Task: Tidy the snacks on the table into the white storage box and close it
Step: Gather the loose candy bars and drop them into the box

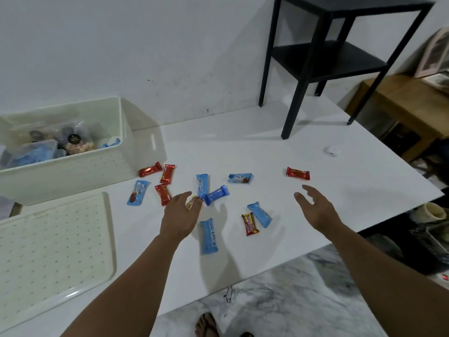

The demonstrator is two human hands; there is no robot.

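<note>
White table (315,152), wrapper print unreadable; left hand (181,215) pinching snack (192,203), right hand (315,207) spread, unladen.

My white table (315,215) carries scattered snack bars (208,237), the open storage box (73,176), its lid (53,251) flat beside it, and a black side table (328,62).

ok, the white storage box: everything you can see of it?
The white storage box looks like off-white plastic with rows of small holes in its front wall and a slot handle on its right end. It stands open and upright at the table's far left, partly filled with bagged snacks. Its perforated lid lies flat in front, apart; neither hand touches it.
</note>
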